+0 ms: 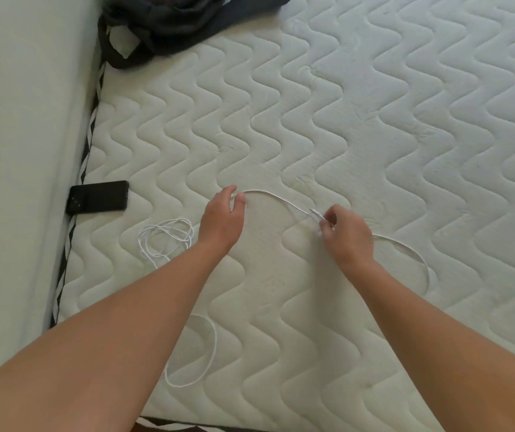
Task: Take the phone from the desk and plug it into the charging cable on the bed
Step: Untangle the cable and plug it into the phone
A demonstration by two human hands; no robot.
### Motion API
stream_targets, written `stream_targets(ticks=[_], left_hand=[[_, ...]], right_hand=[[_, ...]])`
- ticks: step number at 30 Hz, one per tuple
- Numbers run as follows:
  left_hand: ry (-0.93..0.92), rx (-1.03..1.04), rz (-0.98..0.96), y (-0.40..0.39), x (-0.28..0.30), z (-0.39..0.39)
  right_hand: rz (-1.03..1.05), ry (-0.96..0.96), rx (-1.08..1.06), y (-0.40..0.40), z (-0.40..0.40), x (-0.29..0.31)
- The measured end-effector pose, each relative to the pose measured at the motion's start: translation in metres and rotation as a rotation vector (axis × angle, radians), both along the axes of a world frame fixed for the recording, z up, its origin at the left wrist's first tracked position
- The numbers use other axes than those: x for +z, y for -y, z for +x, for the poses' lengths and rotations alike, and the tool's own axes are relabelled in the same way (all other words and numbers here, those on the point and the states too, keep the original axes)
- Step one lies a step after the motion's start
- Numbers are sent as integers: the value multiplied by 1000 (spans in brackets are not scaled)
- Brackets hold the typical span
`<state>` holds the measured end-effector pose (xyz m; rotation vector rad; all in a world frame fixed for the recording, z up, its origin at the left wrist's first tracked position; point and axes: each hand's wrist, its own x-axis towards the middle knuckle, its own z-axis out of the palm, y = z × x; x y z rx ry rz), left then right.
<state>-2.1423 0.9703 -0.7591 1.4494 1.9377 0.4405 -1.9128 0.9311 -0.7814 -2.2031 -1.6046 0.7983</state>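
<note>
**Hands on the cable, phone waits at mattress edge**

Right hand (345, 235) pinches the plug end of the white charging cable (276, 199) between thumb & fingertips; left hand (223, 218) is closed lightly on the same cable a bit further along, so a short span arcs between the two, just above the mattress (374, 120). The rest of the cable trails off behind the right hand in a loop, with more slack lying in a loose tangle near the left wrist & toward the near edge. Phone (99, 197) lies flat, camera side up, at the mattress's left edge, apart from both hands, not yet plugged in. Dark bag (169, 23) sits at the far-left corner. Cable looks light & limp, prob. best held right behind the plug; phone looks rigid, smooth, likely slippery, so grip by its long edges.
</note>
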Motion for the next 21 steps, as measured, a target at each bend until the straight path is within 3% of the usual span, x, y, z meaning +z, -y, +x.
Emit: stream_targets(ticks=[9, 21], left_hand=[[20, 95, -17, 8, -3, -88], [6, 221, 8, 3, -9, -226]], right_hand=[[178, -229, 57, -16, -102, 16], [27, -356, 171, -38, -243, 7]])
